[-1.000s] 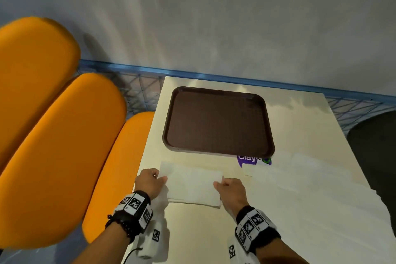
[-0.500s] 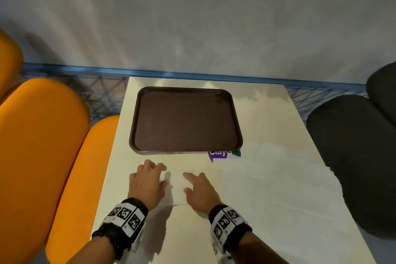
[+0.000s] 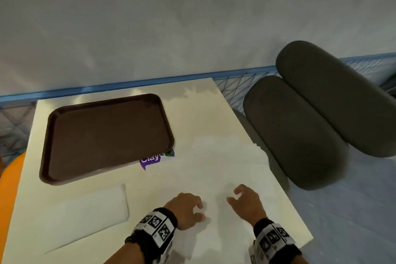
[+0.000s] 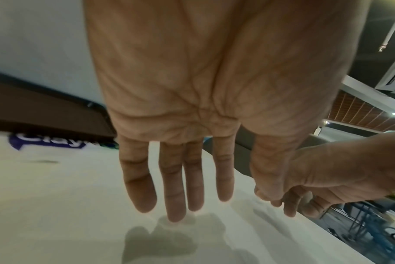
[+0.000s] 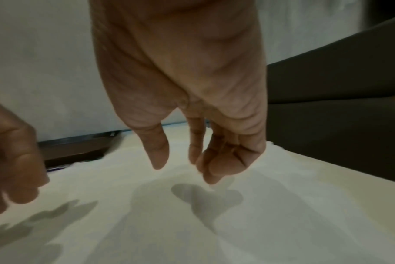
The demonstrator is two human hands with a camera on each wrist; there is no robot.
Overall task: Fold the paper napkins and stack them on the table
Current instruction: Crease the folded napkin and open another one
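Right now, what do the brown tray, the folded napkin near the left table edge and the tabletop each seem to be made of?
Brown tray: probably moulded plastic, matte, with a raised one-piece rim and rounded corners.
Folded napkin: thin white paper, matte, lying flat with soft edges.
Tabletop: cream and smooth, likely laminate; its far end reflects the wall with a slight sheen. What lies under the surface cannot be told.

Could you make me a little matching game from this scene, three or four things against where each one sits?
Things:
1. tray
2. folded napkin
3. purple label
4. grey cushions

Places:
a. off the table's right side
b. peeking out at the tray's near right corner
c. far left of the table
d. near left of the table, in front of the tray

Pairs: 1-c, 2-d, 3-b, 4-a
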